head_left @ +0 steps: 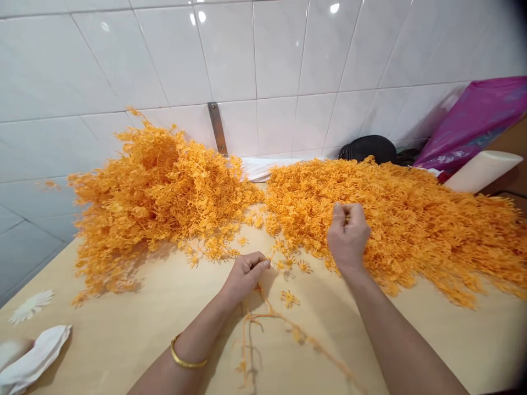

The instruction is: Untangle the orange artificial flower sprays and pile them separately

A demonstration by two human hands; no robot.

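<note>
Between thumb and fingers, my left hand (249, 274) pinches an orange artificial flower stem (272, 314) with thin side branches. The stem's bare lower part trails toward the front of the table, and its tip pokes out past my fingertips. My right hand (349, 233) is closed in front of a wide heap of orange plastic blossoms (395, 214). Whether it holds a small piece cannot be made out. A few loose orange blossoms (290, 299) lie on the table between my hands. Another bushy pile of orange flower sprays (164, 192) rises at the left.
The wooden table (156, 334) meets a white tiled wall (272, 55) with a metal bracket (217, 129). A black pouch (368, 147), a purple bag (473, 120) and a pale roll (483, 171) are at the back right. White cloth (39, 359) and a white flower (32, 306) lie left.
</note>
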